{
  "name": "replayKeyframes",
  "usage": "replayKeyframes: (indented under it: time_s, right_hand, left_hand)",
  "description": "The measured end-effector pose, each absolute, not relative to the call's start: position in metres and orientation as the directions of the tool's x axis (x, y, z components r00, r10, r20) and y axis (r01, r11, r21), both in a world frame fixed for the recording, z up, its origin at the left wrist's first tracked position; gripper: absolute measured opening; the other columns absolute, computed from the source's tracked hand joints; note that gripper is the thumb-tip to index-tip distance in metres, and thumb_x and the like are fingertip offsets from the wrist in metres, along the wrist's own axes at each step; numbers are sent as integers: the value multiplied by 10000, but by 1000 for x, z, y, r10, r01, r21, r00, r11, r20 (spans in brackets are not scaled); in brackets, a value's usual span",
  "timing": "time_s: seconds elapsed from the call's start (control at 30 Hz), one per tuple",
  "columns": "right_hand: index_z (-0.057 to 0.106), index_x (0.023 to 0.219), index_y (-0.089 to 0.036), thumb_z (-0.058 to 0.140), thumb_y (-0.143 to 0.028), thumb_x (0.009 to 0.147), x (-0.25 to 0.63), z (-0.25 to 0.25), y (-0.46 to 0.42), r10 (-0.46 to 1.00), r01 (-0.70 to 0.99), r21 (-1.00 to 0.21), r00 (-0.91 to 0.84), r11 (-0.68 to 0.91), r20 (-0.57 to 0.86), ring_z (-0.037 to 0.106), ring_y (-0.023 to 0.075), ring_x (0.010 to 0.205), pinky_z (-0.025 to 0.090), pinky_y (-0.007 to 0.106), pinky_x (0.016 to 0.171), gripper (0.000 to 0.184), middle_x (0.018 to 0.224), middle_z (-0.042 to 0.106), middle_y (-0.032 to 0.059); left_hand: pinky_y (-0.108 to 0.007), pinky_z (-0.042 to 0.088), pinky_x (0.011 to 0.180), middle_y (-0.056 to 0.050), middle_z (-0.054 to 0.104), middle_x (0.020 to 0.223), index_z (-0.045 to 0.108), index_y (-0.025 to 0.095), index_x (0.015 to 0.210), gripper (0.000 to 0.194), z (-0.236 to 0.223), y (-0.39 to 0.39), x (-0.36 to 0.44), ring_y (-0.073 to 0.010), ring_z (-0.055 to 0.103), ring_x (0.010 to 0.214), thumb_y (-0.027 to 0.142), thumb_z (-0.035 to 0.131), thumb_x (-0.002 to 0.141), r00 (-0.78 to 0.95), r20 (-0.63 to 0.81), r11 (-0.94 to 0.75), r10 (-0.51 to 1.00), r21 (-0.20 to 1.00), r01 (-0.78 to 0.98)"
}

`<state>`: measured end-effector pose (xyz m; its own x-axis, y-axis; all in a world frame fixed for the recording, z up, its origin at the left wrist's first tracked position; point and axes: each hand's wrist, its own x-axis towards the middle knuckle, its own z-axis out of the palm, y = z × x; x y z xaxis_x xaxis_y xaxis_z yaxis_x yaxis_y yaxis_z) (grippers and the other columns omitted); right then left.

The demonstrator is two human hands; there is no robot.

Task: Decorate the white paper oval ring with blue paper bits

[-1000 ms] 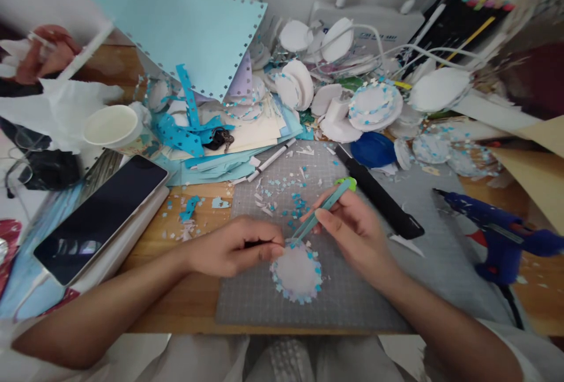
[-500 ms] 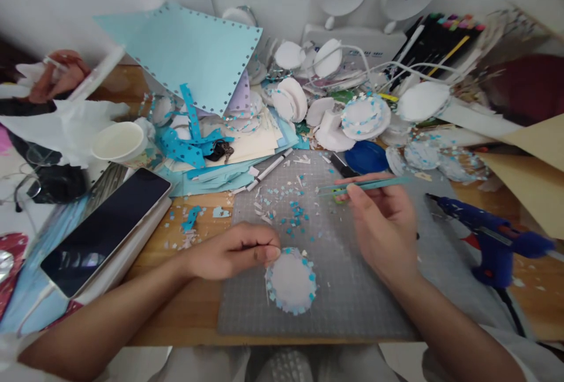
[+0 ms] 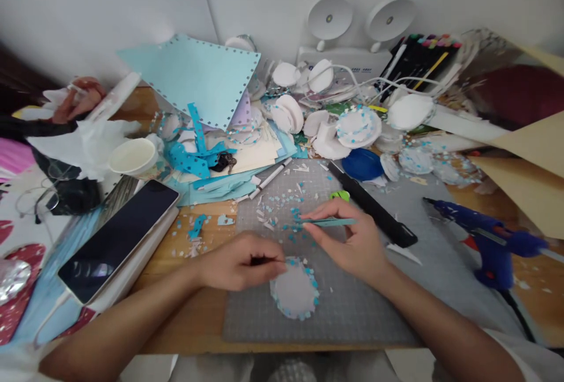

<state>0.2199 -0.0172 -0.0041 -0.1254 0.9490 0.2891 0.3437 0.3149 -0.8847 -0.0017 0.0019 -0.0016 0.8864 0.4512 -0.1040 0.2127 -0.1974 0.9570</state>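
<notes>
My left hand [image 3: 247, 261] is closed in a pinch at the upper left rim of a round white disc [image 3: 294, 289], edged with small blue and white stars. The disc lies on the grey cutting mat [image 3: 374, 317]; just what the fingertips grip is hard to make out. My right hand [image 3: 352, 247] grips teal tweezers [image 3: 328, 222] between thumb and fingers. Their tips point left, over loose blue stars [image 3: 297, 214] scattered on the mat. Whether a star is between the tips is too small to tell.
A black-handled cutter [image 3: 374, 203] lies behind my right hand. The blue glue gun [image 3: 489, 235] rests at right, a phone [image 3: 118, 241] and paper cup [image 3: 134, 158] at left. Piled discs [image 3: 359, 126] and a two-headed lamp [image 3: 330, 17] stand behind. Another person's hand [image 3: 81, 100] shows far left.
My right hand has moved left and down with the tweezers, over the loose stars, uncovering the cutter. My left hand has shifted slightly right along the disc's rim. The view has tilted up a little.
</notes>
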Motion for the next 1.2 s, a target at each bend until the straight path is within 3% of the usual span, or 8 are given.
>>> replayKeyframes:
  time_s: [0.2,0.43,0.63,0.83,1.0,1.2]
  right_hand:
    - [585,809,-215,644,-220,798,219,-11,-16,934,435,-828,-204,355,294,653,177,774,524,319,698,61,803,686,35]
    - [591,809,-214,632,-200,804,218,-15,-17,932,432,-827,-205,360,298,650,170,758,515,302,662,44,796,681,29]
    - [596,792,-213,671,-220,791,217,-7,-17,955,296,-908,-112,296,275,654,172,766,518,315,693,76,795,675,33]
    - [587,741,-203,728,-293,753,221,-4,-13,997,84,-993,7,82,83,630,147,690,482,258,598,168,714,636,7]
    - [589,760,-214,722,-282,768,224,-7,-14,998,-143,-989,-49,-48,-41,578,104,633,444,223,566,150,667,602,-32]
    - [597,777,-220,742,-283,749,223,-6,-20,994,-136,-986,-74,-94,-84,564,91,603,416,205,524,160,729,648,-17]
  left_hand:
    - [-194,272,500,32,394,576,501,127,645,341,-4,0,0,-77,342,536,314,464,927,883,-55,-268,466,942,201]
    - [-188,229,451,49,340,524,434,135,559,405,-1,2,-1,-59,296,486,343,522,895,844,-58,-170,533,970,174]
    - [-200,250,448,39,379,487,498,120,564,515,3,4,-3,-60,328,454,436,380,953,748,-100,1,656,991,132]
    - [-199,195,409,57,346,473,498,125,592,446,1,3,-2,-52,295,421,446,495,903,666,-191,135,721,982,135]
    - [-176,198,426,86,341,526,502,143,799,257,-3,1,2,-46,265,447,371,610,850,609,-190,212,770,977,36]
    - [-177,213,451,97,306,535,541,138,925,221,-6,-1,4,-56,260,476,321,632,841,591,-147,175,793,985,10]
